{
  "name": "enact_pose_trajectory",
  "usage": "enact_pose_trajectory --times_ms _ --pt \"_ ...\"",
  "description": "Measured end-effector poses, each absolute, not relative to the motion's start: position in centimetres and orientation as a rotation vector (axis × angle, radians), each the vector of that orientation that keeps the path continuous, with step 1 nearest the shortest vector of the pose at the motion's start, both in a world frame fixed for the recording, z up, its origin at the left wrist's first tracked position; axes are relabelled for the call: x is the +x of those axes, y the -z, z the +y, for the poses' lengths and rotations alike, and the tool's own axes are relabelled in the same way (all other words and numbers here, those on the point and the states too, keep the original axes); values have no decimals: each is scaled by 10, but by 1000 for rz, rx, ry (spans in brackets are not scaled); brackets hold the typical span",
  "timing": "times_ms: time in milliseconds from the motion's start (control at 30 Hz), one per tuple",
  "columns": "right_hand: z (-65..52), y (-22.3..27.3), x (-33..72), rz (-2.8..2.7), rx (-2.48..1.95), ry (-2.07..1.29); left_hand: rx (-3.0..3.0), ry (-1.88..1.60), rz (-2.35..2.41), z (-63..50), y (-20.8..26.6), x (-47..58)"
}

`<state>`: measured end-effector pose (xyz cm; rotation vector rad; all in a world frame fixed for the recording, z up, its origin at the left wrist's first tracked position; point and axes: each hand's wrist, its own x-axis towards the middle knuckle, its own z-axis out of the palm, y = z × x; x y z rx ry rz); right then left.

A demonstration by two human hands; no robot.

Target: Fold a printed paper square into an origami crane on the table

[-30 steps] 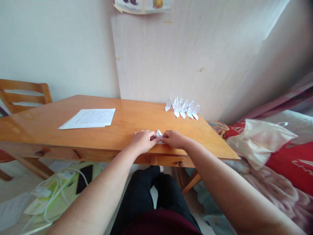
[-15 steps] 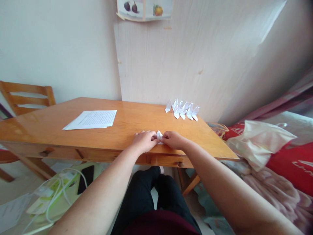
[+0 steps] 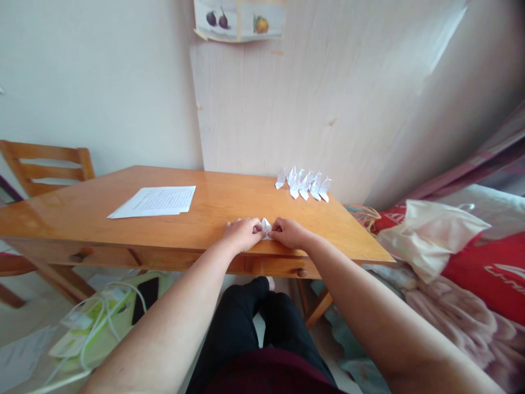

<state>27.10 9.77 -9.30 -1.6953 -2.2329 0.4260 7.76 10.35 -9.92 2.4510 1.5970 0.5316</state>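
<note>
Left hand (image 3: pixel 244 234) and right hand (image 3: pixel 288 232) rest near the front edge of the bench (image 3: pixel 233 191), fingertips nearly meeting. Small white folded paper (image 3: pixel 266 225) sits between them, pointed tip up and away from the person, lower part mostly covered by the fingers. Left hand: thumb and fingers pinched on the paper's left side. Right hand: same pinch, right side. Exact fold lines and which layers each hand grips: too small and too covered to tell.

Handling, judged by look: very light, thin, a bit stiff where layers stack, soft at single-layer edges. Not slippery, probably, but creases or tears easily if pulled. Best hold is a light fingertip pinch on the thicker lower side edges, against the bench; leave the thin tip alone, it would bend.

Beyond the right hand, toward the wall: cluster of white folded paper figures (image 3: pixel 304 187), upright, close together, well apart from the hand. Beyond and to the left of the left hand: stack of printed sheets (image 3: pixel 156 201), lying flat, nothing touching it.
</note>
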Motion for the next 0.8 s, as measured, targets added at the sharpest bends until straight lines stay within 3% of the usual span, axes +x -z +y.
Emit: enact_pose_trajectory --times_ms 800 --pt "107 58 280 -2527 -1856 -542 2422 -496 1569 106 98 76"
